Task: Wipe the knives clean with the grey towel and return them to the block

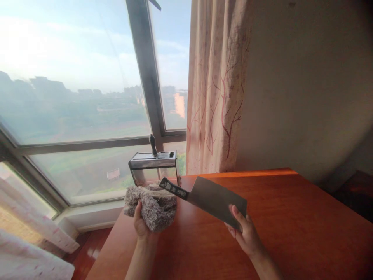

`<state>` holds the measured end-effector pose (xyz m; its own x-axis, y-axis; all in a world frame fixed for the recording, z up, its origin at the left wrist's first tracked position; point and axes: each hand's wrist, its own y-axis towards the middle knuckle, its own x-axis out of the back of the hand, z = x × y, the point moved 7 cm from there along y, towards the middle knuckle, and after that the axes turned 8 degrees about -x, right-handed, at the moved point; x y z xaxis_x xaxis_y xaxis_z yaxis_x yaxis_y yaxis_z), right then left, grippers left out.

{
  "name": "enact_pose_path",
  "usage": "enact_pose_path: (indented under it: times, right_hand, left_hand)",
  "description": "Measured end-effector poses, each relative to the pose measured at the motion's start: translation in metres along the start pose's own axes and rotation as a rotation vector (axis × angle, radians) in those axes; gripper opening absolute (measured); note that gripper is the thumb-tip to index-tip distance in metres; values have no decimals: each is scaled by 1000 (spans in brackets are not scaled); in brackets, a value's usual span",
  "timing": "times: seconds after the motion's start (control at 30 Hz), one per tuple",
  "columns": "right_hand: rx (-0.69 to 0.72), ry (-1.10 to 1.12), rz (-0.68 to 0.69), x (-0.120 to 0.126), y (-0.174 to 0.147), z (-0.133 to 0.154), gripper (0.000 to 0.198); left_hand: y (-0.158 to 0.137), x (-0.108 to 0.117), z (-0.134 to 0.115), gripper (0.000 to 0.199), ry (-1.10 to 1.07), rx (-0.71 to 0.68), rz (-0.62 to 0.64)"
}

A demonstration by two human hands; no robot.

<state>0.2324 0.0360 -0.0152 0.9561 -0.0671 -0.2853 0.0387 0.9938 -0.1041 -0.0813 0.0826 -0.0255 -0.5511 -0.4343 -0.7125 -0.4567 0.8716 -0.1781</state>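
My left hand [142, 223] grips a bunched grey-brown fluffy cloth [157, 212] above the left part of the table. In my right hand [246, 231] is a cleaver [217, 202], pinched at the far end of its broad blade, thumb on the upper face. The cleaver is tilted, its dark, worn handle [175, 188] pointing up and left toward the cloth. The handle's end overlaps the cloth's upper right side in view; whether they touch I cannot tell. Fingers under the blade and behind the cloth are partly hidden.
Behind the cloth, a metal frame-shaped device with a black upright handle [152, 144] stands at the reddish-brown wooden table's [291, 217] far left side. Beyond are a large window [75, 97] and a beige curtain [215, 85]. Another curtain [32, 252] hangs at the lower left.
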Motion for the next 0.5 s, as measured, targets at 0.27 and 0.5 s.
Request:
enact_pose_path:
  times: [0.27,0.5]
  right_hand:
    - [-14,-272,132,-28,-3,-24,45]
    - [200,-705,239,-45,-6,-36,42]
  left_hand:
    - [-27,-19,39,33,-165,214,125]
    - [-35,-25,59,24,-143,274,40]
